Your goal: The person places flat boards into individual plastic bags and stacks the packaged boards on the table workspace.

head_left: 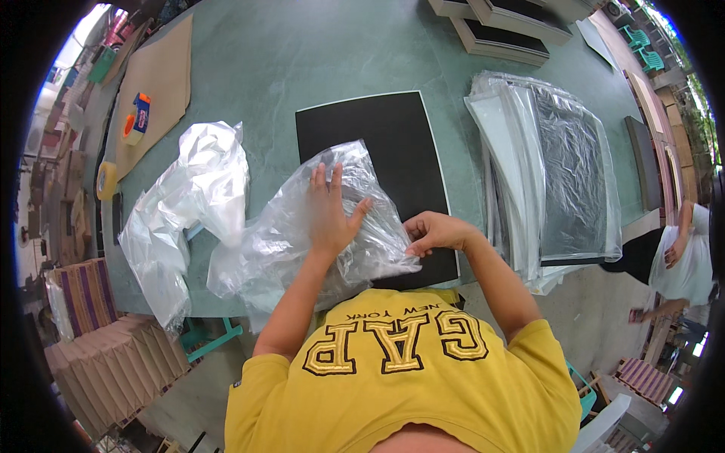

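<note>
**Head view: clear bag being worked at the near edge of a black panel**

Head camera. My left hand (331, 214) lies flat with its fingers spread on a crumpled clear plastic bag (302, 234), pressing it onto the green table (272, 68). My right hand (432, 232) is closed in a pinch on the bag's right near corner, just over the near edge of the black panel (393, 143). The panel lies flat, centre of the table, its near half under the bag.

Step in hand, as I judge it: finding and opening the bag's mouth against the panel's near edge. The next move calls for parting the two film layers at the pinched corner while the flat hand keeps the rest from sliding.

Surface and room. A second loose plastic bag (189, 204) lies to the left, hanging over the near table edge. Far left sit a brown cardboard sheet (162, 75) and a tape dispenser (137, 118). To the right is a stack of bagged panels (559, 181); more dark panels (506, 30) lie far. Another person (683, 260) stands at the right rim. Folded cartons (113, 370) stand near left on the floor.
</note>
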A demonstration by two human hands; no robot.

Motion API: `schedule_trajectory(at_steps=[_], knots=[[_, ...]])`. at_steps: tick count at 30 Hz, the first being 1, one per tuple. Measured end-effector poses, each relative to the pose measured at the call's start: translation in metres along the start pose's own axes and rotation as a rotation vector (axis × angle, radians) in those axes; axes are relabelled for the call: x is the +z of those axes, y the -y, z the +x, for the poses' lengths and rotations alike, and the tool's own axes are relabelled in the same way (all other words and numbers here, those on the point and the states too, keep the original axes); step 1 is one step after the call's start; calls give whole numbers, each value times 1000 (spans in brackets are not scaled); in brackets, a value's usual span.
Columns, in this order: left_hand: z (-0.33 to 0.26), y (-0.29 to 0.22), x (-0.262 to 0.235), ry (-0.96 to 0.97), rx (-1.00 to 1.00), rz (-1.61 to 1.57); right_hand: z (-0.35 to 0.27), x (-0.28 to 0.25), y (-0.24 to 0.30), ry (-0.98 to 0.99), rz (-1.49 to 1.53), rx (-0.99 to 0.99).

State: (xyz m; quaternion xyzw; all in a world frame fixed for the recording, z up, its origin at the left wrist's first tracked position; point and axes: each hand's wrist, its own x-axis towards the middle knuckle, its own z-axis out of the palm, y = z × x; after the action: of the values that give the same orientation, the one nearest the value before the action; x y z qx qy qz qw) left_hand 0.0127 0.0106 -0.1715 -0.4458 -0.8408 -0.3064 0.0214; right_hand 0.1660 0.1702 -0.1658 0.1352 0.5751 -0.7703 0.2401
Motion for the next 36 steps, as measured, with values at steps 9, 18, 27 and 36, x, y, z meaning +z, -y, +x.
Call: schedule_trajectory(at_steps=[9, 18, 27, 36], knots=[[-4, 9, -9, -134, 83, -67, 33, -5, 13, -360, 297, -28], [-14, -41, -46, 121, -314, -713, -5, 13, -3, -310, 419, 32], [-16, -42, -51, 212, -420, -863, 6, 25, 6, -391, 554, -77], [-18, -47, -40, 219, -404, -785, 33, 31, 10, -130, 640, -182]])
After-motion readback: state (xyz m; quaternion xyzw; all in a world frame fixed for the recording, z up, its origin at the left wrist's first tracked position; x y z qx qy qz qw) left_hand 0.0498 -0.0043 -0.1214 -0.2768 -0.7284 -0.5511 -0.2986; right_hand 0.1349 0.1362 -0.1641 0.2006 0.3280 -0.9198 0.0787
